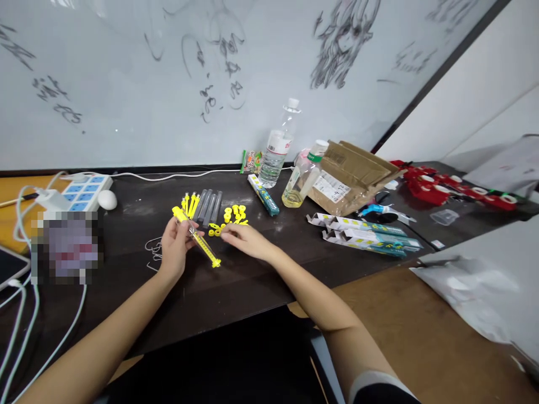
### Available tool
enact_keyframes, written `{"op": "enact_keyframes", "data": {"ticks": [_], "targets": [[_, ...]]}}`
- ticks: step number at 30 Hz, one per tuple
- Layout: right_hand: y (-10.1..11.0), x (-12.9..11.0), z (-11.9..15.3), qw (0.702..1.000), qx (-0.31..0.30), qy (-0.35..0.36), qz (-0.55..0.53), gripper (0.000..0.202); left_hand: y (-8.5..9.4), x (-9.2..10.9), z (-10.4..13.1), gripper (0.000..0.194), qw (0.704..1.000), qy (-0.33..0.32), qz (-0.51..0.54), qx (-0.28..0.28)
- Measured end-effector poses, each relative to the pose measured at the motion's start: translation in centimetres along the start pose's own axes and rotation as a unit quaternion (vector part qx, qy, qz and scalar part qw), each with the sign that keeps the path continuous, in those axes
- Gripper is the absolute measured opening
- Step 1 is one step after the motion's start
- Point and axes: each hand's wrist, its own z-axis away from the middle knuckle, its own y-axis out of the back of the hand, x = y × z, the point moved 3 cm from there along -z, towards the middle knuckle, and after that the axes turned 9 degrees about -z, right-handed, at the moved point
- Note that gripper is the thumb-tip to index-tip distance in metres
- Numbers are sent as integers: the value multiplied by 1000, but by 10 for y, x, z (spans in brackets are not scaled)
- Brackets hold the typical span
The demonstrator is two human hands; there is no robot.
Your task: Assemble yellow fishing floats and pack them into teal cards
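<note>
My left hand (174,245) is closed on a yellow and clear tube-shaped piece (205,246), which slants down to the right above the dark table (236,297). Beside the small yellow parts (236,213) is my right hand (244,238), its fingers close together at their near edge; whether it pinches one of them is hidden. Clear tubes (209,207) lie side by side behind my hands, next to several thin yellow rods (191,205). Metal hooks (155,251) are left of my left hand.
Two bottles (275,151) (301,179), a snack packet (251,161) and a small box (264,194) stand or lie behind. At right are a cardboard package (353,174) and flattened boxes (366,233). A power strip (86,193) and cables are at left.
</note>
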Motion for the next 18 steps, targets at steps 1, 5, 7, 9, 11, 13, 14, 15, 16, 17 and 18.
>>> {"op": "enact_keyframes", "data": {"ticks": [1,5,7,9,11,13,14,15,16,17,18], "targets": [[13,-3,7,997,15,19,77,26,1,1,-1,33,1000,1,2,9],[89,-3,57,939,121,21,323,20,-1,0,3,42,999,2,4,32],[138,2,90,887,164,-12,432,20,-5,-1,6,44,1000,4,0,25],[186,9,123,812,196,-69,545,28,-9,-3,9,45,1000,3,-4,12],[226,16,151,737,219,-141,624,38,-11,-4,10,47,1000,-2,-11,0],[253,23,168,702,209,-212,647,44,-12,-5,11,48,1000,-7,-21,-6],[262,27,171,703,183,-239,644,45,-12,-5,11,48,1000,-9,-26,-5],[268,30,172,704,154,-265,640,46,-11,-6,10,48,1000,-9,-30,-2],[272,33,170,706,126,-283,637,47,-10,-6,9,48,999,-10,-32,1],[275,36,168,707,102,-295,634,47,-9,-6,9,48,999,-10,-32,6],[277,37,164,707,85,-304,632,46,-7,-6,8,48,999,-10,-29,11]]}}
